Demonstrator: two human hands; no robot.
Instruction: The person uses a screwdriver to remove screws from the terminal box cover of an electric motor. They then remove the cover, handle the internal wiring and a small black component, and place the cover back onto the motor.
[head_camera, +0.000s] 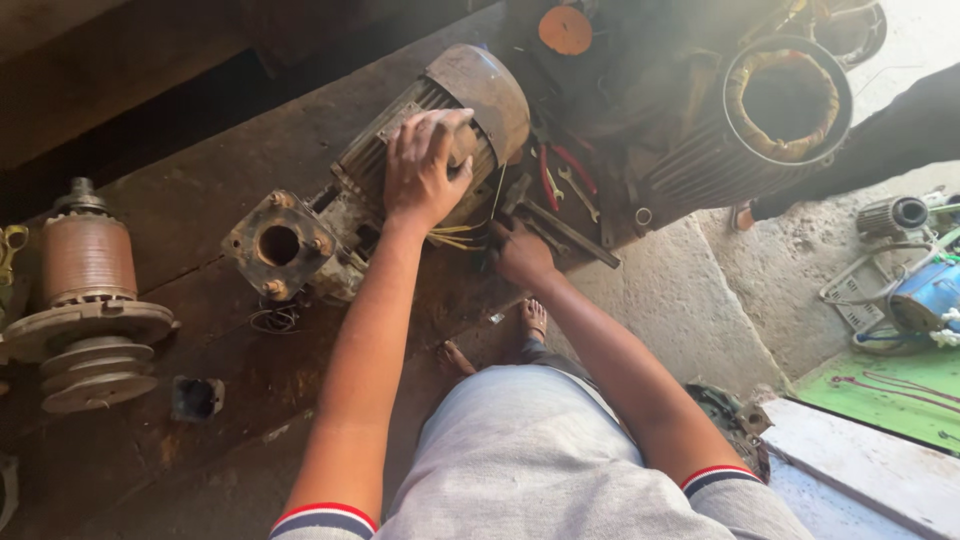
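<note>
A dirty grey electric motor with a ribbed body lies on its side on a dark wooden floor; a rusty square flange with a round hole is at its near-left end. My left hand rests flat on top of the motor's ribbed body. My right hand is low at the motor's right side, next to yellowish wires coming out of it; its fingers are hidden, so what it grips cannot be told.
A rusty rotor with a stepped pulley stands at the left. A stator with copper windings lies at the upper right, with red-handled pliers and spanners beside it. A blue device with cables sits at the right. My bare feet are below.
</note>
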